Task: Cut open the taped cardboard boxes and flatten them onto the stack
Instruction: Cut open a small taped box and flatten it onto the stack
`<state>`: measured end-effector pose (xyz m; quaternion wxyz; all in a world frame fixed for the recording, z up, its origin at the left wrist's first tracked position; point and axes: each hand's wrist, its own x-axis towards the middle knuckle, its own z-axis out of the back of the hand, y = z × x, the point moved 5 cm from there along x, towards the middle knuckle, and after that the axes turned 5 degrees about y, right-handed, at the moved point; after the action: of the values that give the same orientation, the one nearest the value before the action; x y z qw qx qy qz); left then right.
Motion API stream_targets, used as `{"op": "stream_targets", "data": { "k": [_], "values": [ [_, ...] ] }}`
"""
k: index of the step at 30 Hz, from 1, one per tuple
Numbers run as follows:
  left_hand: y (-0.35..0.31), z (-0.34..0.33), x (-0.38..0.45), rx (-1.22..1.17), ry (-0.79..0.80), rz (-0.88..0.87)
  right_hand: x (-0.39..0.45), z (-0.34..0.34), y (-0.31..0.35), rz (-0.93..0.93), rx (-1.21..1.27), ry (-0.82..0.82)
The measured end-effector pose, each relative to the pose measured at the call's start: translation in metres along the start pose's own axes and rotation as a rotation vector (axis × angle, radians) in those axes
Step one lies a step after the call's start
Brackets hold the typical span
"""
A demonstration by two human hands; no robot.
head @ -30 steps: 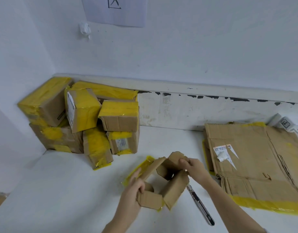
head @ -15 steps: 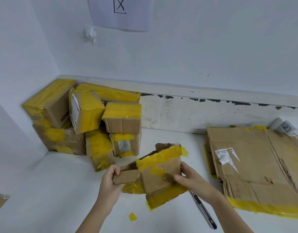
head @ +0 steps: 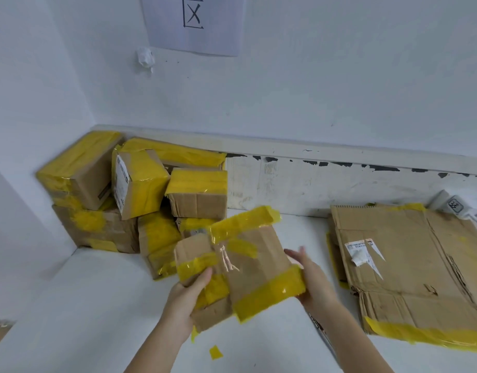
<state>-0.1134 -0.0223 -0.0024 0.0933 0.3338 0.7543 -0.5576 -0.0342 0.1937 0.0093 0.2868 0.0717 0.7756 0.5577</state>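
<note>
A small cut-open cardboard box (head: 254, 267) with yellow tape strips is pressed nearly flat and held above the white table. My left hand (head: 186, 300) grips its lower left part, thumb on top. My right hand (head: 311, 281) holds its right edge from behind, fingers spread. Several sealed boxes (head: 140, 195) wrapped in yellow tape are piled in the back left corner. The stack of flattened cardboard (head: 409, 265) lies on the table to the right. A box cutter (head: 322, 332) lies on the table, mostly hidden under my right forearm.
A scrap of yellow tape (head: 215, 352) lies on the white table (head: 83, 305) near the front. A white packet (head: 452, 205) sits behind the flat stack at the wall. A paper sheet marked with an X (head: 194, 20) hangs on the wall.
The opened box went from a loose open shape to a nearly flat piece, turned tape side up and lifted. Both hands shifted grip to its left and right edges.
</note>
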Motion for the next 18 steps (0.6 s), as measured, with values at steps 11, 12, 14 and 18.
{"op": "stream_targets", "data": {
  "k": [11,12,14,18],
  "values": [
    [0.002,-0.034,-0.014,-0.306,0.069,0.339,-0.026,-0.069,0.015,0.824,-1.059,-0.328],
    [0.0,-0.033,-0.014,-0.296,0.071,0.333,-0.027,-0.071,0.02,0.844,-1.1,-0.391],
    [0.001,-0.032,-0.014,-0.265,0.079,0.333,-0.03,-0.073,0.029,0.865,-1.186,-0.538],
    [0.005,-0.035,-0.018,-0.244,0.117,0.331,-0.027,-0.07,0.046,0.564,-1.142,-0.582]
  ]
}}
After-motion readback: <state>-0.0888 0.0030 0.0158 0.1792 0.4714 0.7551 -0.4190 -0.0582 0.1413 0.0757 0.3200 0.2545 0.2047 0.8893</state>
